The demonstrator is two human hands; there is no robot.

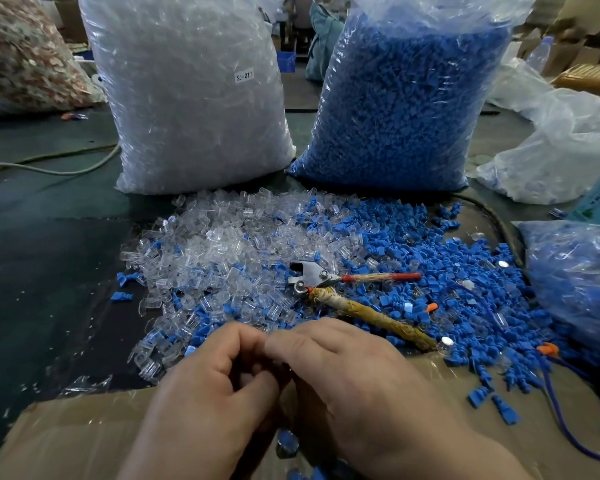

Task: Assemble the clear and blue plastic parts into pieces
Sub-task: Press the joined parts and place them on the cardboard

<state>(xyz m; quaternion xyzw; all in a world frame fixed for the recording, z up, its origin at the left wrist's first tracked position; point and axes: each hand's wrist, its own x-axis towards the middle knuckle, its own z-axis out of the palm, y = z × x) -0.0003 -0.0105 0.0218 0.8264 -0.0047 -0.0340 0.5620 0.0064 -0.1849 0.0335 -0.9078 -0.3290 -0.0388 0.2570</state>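
Note:
A heap of loose clear plastic parts (pixel 208 258) lies on the dark table, merging on its right into a spread of loose blue plastic parts (pixel 440 271). My left hand (pixel 208 379) and my right hand (pixel 343 368) meet just in front of the heap, fingers curled and fingertips pressed together. Whatever they hold is hidden inside the fingers. Below the hands, a few blue-and-clear pieces (pixel 286 443) show in the gap between my wrists.
Pliers-like tool (pixel 326 282) with wrapped handles lies on the parts. Big bag of clear parts (pixel 187 91) and big bag of blue parts (pixel 406 98) stand behind. Another blue-part bag (pixel 575 282) at right, cardboard (pixel 77 431) in front, cable (pixel 49 166) at left.

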